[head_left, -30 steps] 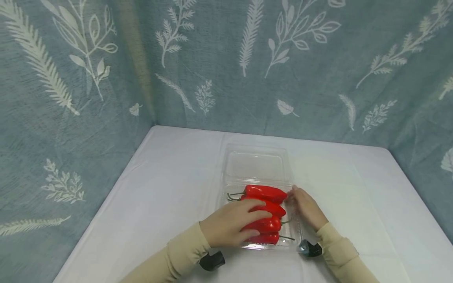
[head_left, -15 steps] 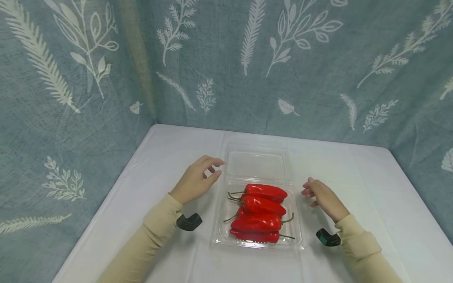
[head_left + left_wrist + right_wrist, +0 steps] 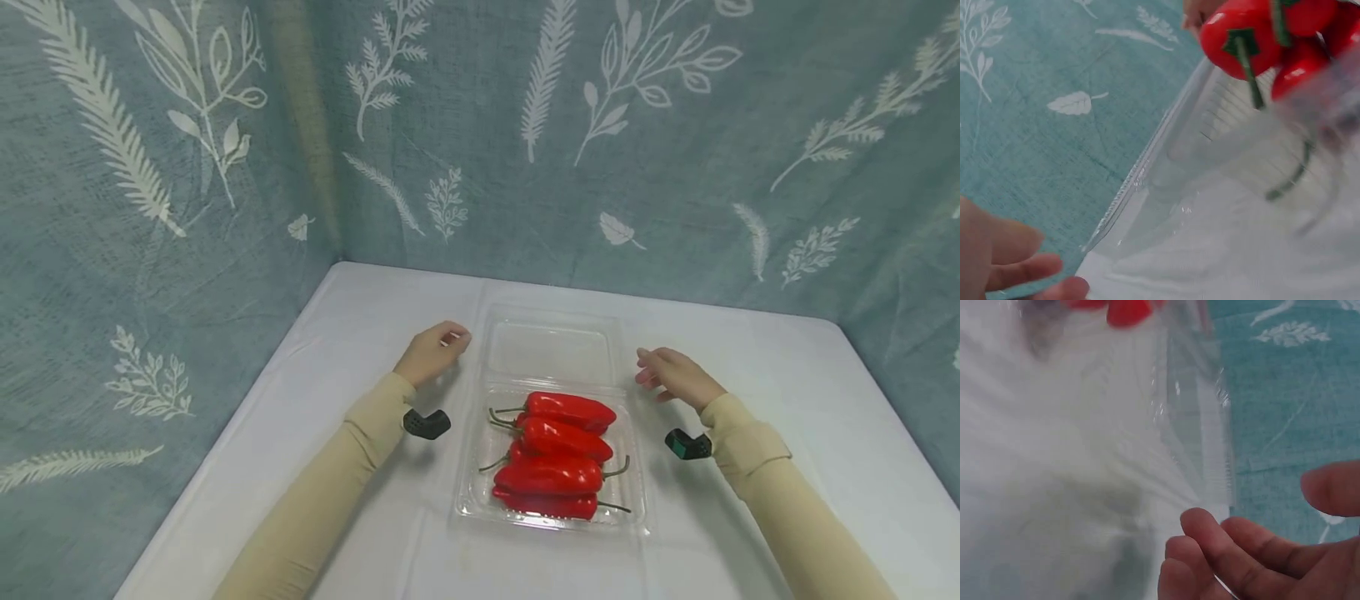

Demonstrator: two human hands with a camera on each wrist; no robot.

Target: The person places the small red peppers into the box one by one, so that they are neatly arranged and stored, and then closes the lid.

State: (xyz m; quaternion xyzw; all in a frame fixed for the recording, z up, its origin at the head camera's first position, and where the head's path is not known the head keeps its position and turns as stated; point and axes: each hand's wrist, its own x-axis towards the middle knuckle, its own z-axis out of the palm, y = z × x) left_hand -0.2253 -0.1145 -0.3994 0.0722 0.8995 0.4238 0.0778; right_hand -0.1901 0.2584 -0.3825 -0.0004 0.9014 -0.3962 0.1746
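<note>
A clear plastic clamshell box (image 3: 467, 492) stands on the table with its lid (image 3: 551, 350) folded back, away from me. Several red peppers (image 3: 566, 437) with green stems lie across its base, stems pointing both ways. My left hand (image 3: 433, 353) hovers just left of the lid, fingers loosely bent and holding nothing. On the other side, my right hand (image 3: 678, 379) is by the lid's right edge, also with nothing in it. The left wrist view shows the left fingers (image 3: 1022, 275) near the edge of the clear plastic; the right fingers (image 3: 1200, 540) overlap its corner in the right wrist view.
A white cloth covers the table (image 3: 360, 317). Blue-green curtains (image 3: 480, 217) with white leaf prints hang behind it and along the sides. A small black device (image 3: 426, 424) sits at the left wrist, and a similar device (image 3: 687, 444) at the right.
My left hand has left the peppers and moved out and forward to the lid's left side. My right hand has come off the box's right edge and moved forward beside the lid.
</note>
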